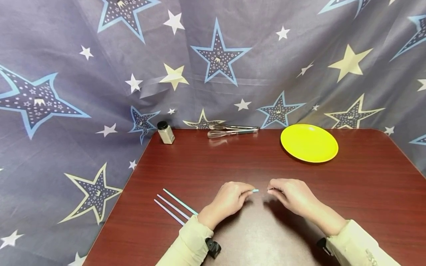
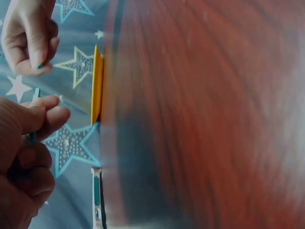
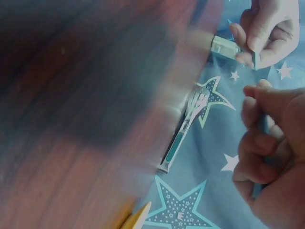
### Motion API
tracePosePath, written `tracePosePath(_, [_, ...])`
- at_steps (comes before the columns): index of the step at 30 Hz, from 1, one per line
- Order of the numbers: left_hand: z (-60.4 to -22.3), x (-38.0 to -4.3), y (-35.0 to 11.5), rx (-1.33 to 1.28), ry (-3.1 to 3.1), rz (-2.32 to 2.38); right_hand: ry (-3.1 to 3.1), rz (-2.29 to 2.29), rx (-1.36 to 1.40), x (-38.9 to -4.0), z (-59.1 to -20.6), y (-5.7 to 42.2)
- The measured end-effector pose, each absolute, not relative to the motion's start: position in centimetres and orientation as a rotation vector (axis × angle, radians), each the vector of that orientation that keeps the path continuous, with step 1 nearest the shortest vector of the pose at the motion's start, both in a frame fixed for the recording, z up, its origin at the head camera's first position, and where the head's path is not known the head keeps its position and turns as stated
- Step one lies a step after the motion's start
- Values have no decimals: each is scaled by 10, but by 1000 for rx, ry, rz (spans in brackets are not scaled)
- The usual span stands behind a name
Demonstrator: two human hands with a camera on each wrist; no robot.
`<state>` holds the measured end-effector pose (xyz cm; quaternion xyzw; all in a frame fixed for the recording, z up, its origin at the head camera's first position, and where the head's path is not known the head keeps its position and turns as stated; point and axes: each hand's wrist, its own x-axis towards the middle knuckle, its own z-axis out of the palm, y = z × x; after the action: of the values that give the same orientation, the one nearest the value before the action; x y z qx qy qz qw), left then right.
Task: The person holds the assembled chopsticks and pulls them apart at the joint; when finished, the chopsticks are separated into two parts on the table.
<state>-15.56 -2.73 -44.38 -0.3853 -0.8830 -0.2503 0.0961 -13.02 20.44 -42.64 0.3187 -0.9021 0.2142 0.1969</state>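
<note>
Over the middle of the table, my left hand [image 1: 231, 199] pinches a short light blue straw-like piece [image 1: 255, 190] between thumb and fingertips, its tip sticking out toward the right. Facing it across a small gap, my right hand [image 1: 294, 195] has thumb and fingertips together. In the right wrist view a thin blue-green straw-like piece [image 3: 263, 125] runs along inside its curled fingers, mostly hidden. Three thin pastel straws [image 1: 176, 202], one light green-blue and two lavender, lie left of my left forearm, their near ends hidden behind the sleeve.
At the table's back edge stand a small jar with a black lid [image 1: 166, 133] and, to its right, metal tongs [image 1: 233, 130] lying flat. A yellow plate [image 1: 309, 143] sits at the back right. A star-patterned cloth [image 1: 213, 96] hangs behind the red-brown table [image 1: 199, 162].
</note>
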Motion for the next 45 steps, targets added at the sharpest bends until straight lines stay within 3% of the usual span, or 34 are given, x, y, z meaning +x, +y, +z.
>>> tracePosePath(15, [-445, -191, -41, -1066, -2772, -613, -2683, 605, 866, -131, -437, 217])
tracePosePath(27, [-445, -220, -34, -660, -2878, -614, -2744, 613, 782, -132, -446, 212])
tracePosePath(35, [-450, -235, -22, -628, -2868, -466, -2726, 556, 893, -128, -449, 207])
tracePosePath(45, [-457, -238, -12, -610, -2878, -320, -2838, 504, 836, -126, -450, 204])
